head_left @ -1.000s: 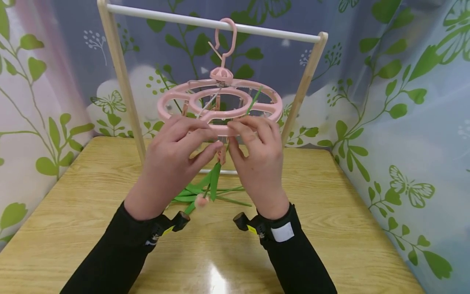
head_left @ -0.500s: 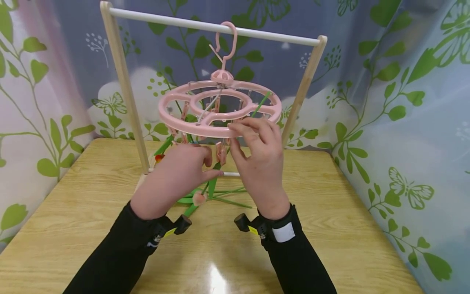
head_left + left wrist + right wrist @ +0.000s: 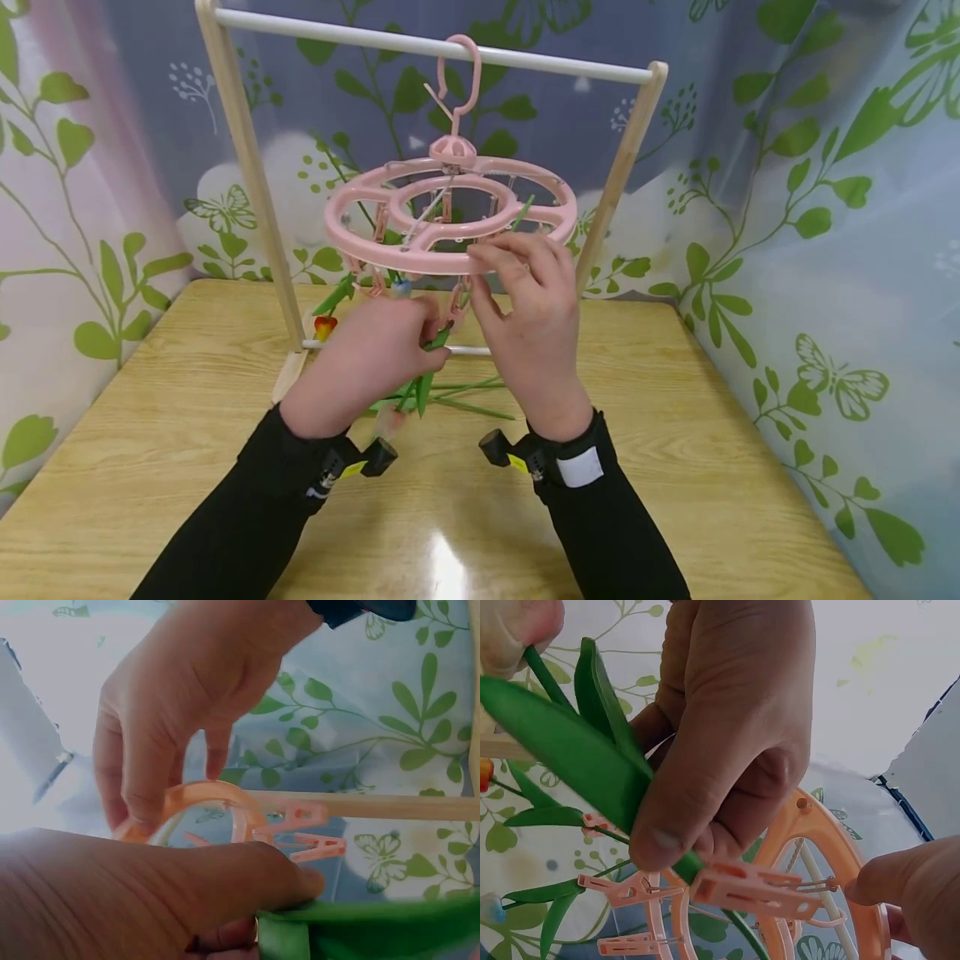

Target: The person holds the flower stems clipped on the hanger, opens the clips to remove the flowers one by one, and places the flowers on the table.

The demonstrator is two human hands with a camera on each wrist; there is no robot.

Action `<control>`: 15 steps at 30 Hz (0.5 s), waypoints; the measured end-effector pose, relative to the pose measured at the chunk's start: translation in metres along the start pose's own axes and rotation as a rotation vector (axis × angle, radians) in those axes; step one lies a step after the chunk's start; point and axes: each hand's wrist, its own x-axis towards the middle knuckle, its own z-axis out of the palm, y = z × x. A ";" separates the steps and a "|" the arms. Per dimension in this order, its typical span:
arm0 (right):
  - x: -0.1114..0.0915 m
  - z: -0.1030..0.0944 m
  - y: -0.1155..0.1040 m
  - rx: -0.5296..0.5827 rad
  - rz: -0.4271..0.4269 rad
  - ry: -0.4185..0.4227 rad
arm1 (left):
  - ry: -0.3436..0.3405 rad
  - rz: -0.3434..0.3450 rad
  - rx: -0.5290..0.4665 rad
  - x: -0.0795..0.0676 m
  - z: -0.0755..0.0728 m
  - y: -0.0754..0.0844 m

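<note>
In the head view a round pink clip hanger hangs by its hook. My right hand pinches the front of its rim between thumb and fingers. Lower and to the left, my left hand pinches an artificial tulip by its stem, where the green leaves begin. The tulip hangs head down, its pale pink bloom lowest. In the right wrist view a pink clip on the rim grips its stem just past my left thumb. My left fingertips are partly hidden in the head view.
A rack with wooden posts and a white bar carries the hanger. A red-yellow tulip and a blue tulip hang from clips at the left. Loose green stems lie on the wooden table below.
My left hand has come down from the hanger's rim and taken hold of the tulip's stem. The bloom has shifted slightly left and down. My right hand stays at the rim.
</note>
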 end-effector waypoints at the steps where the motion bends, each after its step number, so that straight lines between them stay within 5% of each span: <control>1: 0.000 0.000 0.000 0.000 0.001 0.002 | 0.002 -0.008 0.016 -0.001 -0.001 0.000; 15: 0.000 0.002 0.003 -0.006 0.009 -0.005 | -0.089 -0.078 0.108 -0.024 -0.034 0.001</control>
